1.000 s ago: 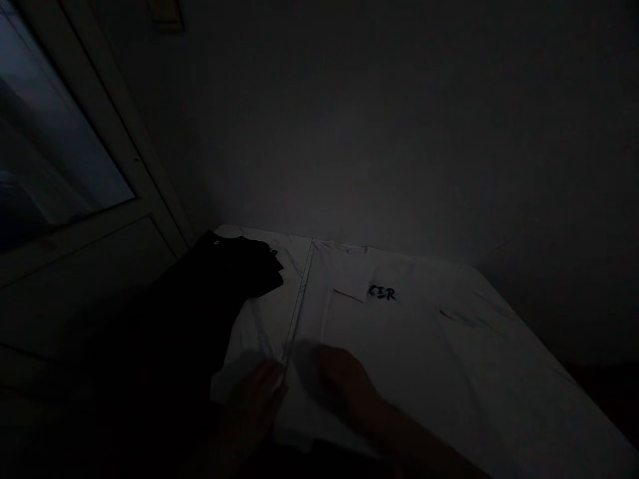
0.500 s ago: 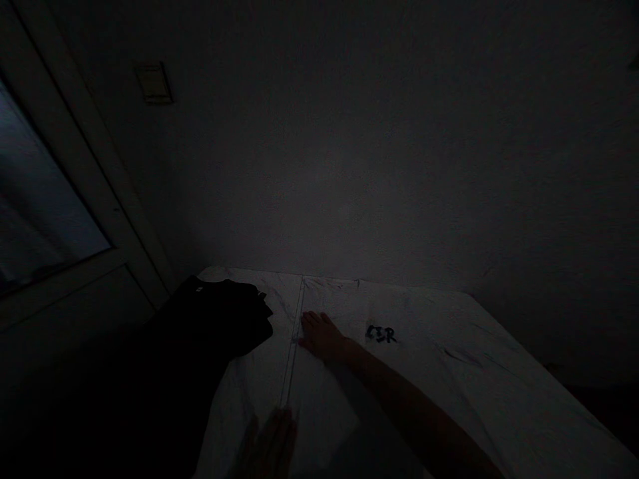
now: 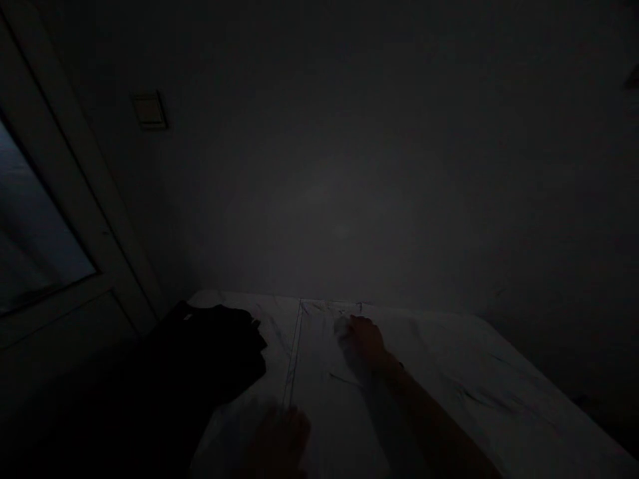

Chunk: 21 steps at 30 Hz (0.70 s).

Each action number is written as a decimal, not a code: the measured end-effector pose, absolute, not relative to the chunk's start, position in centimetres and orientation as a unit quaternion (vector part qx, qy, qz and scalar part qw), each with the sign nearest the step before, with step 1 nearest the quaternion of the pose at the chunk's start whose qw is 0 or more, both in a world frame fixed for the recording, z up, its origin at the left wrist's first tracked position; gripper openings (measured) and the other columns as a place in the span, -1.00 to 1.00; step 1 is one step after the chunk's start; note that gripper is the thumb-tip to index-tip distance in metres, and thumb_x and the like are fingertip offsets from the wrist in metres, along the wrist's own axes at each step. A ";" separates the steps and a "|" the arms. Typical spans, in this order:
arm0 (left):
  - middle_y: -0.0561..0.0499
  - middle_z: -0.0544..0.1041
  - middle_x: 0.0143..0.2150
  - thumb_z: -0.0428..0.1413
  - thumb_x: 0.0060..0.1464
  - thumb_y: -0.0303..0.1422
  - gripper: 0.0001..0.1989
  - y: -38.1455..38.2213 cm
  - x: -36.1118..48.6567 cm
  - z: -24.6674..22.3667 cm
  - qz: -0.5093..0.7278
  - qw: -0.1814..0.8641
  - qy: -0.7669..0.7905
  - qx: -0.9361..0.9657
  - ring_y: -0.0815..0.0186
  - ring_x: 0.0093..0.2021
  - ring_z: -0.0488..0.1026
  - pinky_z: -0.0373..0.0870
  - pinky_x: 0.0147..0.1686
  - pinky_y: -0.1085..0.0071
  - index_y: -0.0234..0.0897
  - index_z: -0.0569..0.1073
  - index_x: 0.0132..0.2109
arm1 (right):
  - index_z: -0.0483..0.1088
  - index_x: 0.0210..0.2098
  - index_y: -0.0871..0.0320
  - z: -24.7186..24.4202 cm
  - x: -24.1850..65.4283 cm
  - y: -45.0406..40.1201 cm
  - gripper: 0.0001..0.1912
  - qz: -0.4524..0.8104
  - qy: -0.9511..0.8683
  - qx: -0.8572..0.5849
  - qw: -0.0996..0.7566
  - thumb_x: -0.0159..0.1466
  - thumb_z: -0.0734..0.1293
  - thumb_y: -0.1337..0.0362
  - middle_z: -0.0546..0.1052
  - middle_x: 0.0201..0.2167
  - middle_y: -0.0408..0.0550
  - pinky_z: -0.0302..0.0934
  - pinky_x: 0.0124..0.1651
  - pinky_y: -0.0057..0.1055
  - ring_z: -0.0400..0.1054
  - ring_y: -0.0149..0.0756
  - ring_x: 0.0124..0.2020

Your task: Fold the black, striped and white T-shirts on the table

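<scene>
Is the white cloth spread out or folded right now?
Spread: the white cloth lies flat under the right hand, showing only a straight crease.

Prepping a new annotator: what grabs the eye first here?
The pale white fabric stands out in the dim room, low in the view, with the right hand on it near the far edge and the left hand at the bottom. A dark cloth bundle lies left of them, below a bluish window pane at far left.
</scene>
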<state>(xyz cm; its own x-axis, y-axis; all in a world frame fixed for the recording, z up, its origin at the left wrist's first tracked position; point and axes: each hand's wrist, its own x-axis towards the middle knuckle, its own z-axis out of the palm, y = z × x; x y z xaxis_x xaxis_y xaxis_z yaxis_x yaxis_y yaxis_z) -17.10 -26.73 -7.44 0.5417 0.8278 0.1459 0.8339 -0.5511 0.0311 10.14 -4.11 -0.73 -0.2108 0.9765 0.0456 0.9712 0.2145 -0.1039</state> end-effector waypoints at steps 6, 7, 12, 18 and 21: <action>-0.26 0.33 0.38 -0.16 0.36 -0.45 -0.52 -7.8 -14.3 -2.1 -0.066 0.059 -0.540 -0.837 0.09 0.40 0.22 0.19 0.33 0.03 -0.35 0.30 0.35 | 0.50 -0.02 0.20 -0.4 13.0 -3.0 -0.70 0.034 -0.732 -0.680 0.035 0.40 0.22 0.23 0.56 -0.04 0.20 0.27 -0.05 -0.32 0.45 -0.06 0.03; -0.25 0.33 0.37 -0.15 0.36 -0.46 -0.53 -5.6 -14.0 -2.2 -0.075 0.066 -0.552 -0.828 0.10 0.40 0.22 0.20 0.32 0.05 -0.34 0.30 0.34 | 0.50 -0.01 0.20 -0.5 13.1 -2.9 -0.70 0.034 -0.728 -0.683 0.036 0.39 0.24 0.22 0.56 -0.04 0.21 0.27 -0.07 -0.32 0.44 -0.05 0.03; -0.28 0.28 0.40 -0.15 0.38 -0.38 -0.52 -0.6 -12.9 -4.9 -0.105 0.085 -0.586 -0.799 0.03 0.41 0.19 0.20 0.31 0.00 -0.34 0.28 0.37 | 0.50 -0.02 0.21 -1.3 13.4 -1.8 -0.69 0.044 -0.722 -0.688 0.052 0.35 0.31 0.16 0.53 -0.04 0.25 0.27 -0.08 -0.28 0.41 0.02 0.06; -0.23 0.26 0.42 -0.14 0.37 -0.36 -0.50 0.9 -12.7 -6.6 -0.146 0.110 -0.605 -0.775 0.02 0.41 0.19 0.17 0.32 0.01 -0.32 0.26 0.38 | 0.51 -0.13 0.12 -2.1 14.1 -1.3 -0.82 0.095 -0.736 -0.662 0.103 0.29 0.35 0.25 0.59 -0.11 0.08 0.21 -0.06 -0.36 0.43 -0.11 0.02; -0.28 0.42 0.29 -0.14 0.33 -0.46 -0.54 1.1 -13.1 -6.9 -0.158 0.119 -0.631 -0.750 0.04 0.30 0.34 0.24 0.27 0.09 -0.40 0.38 0.28 | 0.47 -0.10 0.12 -2.3 14.5 -1.2 -0.79 0.135 -0.725 -0.660 0.142 0.29 0.34 0.24 0.61 -0.19 0.03 0.21 -0.16 -0.41 0.48 -0.17 -0.11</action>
<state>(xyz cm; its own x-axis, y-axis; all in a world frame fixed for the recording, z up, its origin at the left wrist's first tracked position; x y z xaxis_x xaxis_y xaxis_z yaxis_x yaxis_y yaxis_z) -13.08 1.07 -6.85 0.1541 0.9089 0.3875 0.9841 -0.1761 0.0218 14.54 -1.18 -2.31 -0.0882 0.9957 0.0285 0.9190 0.0924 -0.3833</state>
